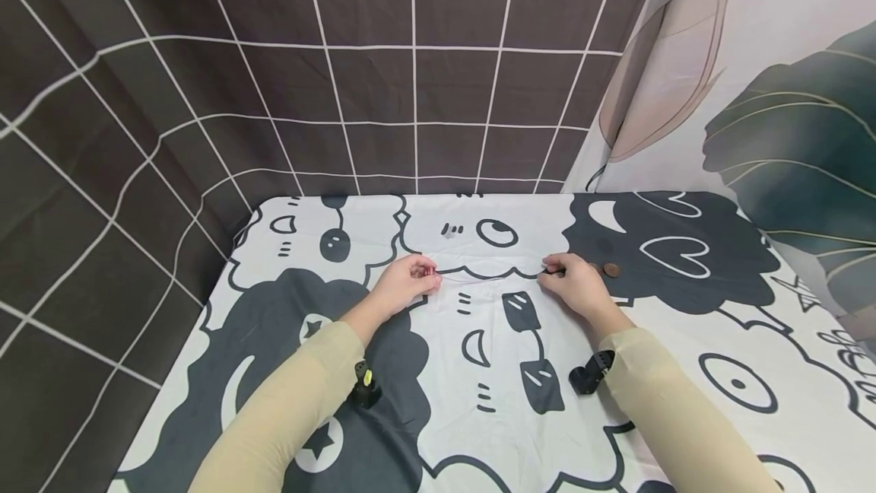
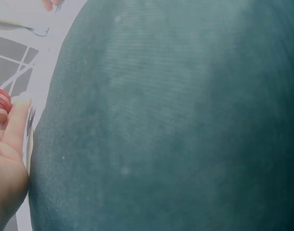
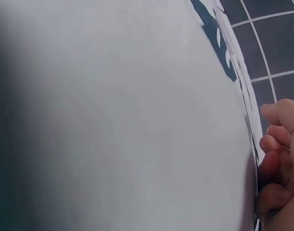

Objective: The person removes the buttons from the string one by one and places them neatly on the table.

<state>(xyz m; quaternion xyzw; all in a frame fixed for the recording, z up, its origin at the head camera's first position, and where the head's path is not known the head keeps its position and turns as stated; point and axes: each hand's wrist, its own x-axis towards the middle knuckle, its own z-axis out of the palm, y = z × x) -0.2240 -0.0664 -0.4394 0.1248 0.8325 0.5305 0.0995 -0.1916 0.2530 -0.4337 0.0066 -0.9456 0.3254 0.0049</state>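
My left hand (image 1: 408, 280) pinches a small red thing (image 1: 430, 271) between thumb and fingers, low over the patterned cloth. In the left wrist view it looks like a short stack of red discs (image 2: 2, 100), partly hidden by the fingers of the left hand (image 2: 9, 159). My right hand (image 1: 580, 284) is at the cloth to the right, its fingers loosely curled. Within the right hand (image 3: 284, 159) in the right wrist view no held thing shows. Beside that hand lies a small brown round piece (image 1: 611, 270).
A black-and-white cartoon cloth (image 1: 472, 432) covers the table. Dark grid-patterned fabric (image 1: 452, 82) hangs behind and at the left. Leaf-print fabric (image 1: 787, 151) hangs at the right. A black wrist device (image 1: 590, 373) sits by the right sleeve.
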